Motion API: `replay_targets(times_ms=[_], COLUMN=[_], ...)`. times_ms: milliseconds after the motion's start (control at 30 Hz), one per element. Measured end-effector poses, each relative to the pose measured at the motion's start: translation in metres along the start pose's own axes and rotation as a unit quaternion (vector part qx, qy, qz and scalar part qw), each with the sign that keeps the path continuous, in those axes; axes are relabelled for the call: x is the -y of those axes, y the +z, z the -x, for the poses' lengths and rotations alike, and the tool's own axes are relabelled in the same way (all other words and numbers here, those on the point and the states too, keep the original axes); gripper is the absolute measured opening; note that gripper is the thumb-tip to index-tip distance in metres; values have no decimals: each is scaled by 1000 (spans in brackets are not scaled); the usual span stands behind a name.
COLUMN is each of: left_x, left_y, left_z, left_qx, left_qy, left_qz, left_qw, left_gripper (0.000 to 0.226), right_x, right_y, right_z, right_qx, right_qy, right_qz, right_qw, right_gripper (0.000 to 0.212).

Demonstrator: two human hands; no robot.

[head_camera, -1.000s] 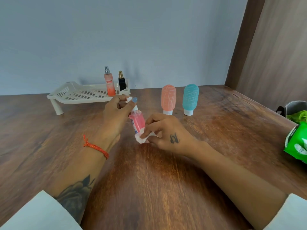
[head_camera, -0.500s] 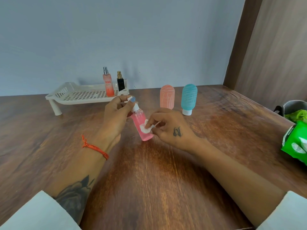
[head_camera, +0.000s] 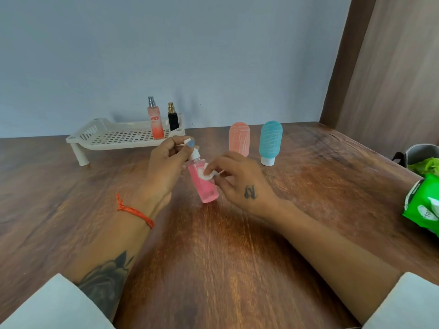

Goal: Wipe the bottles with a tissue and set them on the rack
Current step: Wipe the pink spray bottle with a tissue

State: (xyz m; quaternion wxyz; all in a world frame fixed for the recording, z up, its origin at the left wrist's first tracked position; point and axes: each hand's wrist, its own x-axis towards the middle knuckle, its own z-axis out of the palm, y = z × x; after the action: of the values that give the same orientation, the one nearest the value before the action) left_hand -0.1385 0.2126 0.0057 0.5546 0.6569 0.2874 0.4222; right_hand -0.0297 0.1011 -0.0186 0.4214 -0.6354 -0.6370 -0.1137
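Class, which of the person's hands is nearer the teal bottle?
Right. The right hand lies just left of and in front of the teal bottle; the left hand is farther left.

The green packet (head_camera: 425, 205) is cut off at right, perhaps wipes.

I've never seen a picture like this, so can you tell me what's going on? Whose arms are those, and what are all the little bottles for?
The camera sits on a person's head and looks down, so you see their own two arms. The left hand holds a pink bottle by its top. The right hand presses a white tissue against it to wipe it. Farther back on the wooden table stands a white rack with two small spray bottles, an orange one and a black one. An orange tube and a blue tube stand beside the rack, on the table. At the right edge lies a green packet.
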Motion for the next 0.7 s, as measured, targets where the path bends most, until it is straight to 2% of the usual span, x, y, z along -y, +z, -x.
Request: replay_targets(times_ms=[167, 333, 400, 500, 533, 700], left_x=[-1, -1, -1, -1, -1, -1], left_y=[-1, -1, -1, -1, -1, -1], left_z=[0, 1, 0, -1, -1, 0], left_qx=[3, 7, 8, 8, 8, 19], left_qy=[3, 11, 7, 9, 12, 17], left_qz=[8, 2, 7, 5, 2, 3], left_qw=[1000, 1000, 1000, 1000, 1000, 1000], left_gripper=[17, 18, 19, 18, 17, 18], right_x=[-4, -5, -7, -5, -4, -4], right_y=[-7, -14, -14, -4, -1, 1], right_z=[0, 0, 0, -1, -2, -2], right_qx=[108, 189, 132, -53, -75, 9], right_qy=[28, 19, 20, 7, 5, 9], right_qz=[-18, 37, 19, -22, -25, -38], right_qw=[994, 981, 991, 998, 997, 999], right_gripper=[16, 21, 19, 13, 13, 14])
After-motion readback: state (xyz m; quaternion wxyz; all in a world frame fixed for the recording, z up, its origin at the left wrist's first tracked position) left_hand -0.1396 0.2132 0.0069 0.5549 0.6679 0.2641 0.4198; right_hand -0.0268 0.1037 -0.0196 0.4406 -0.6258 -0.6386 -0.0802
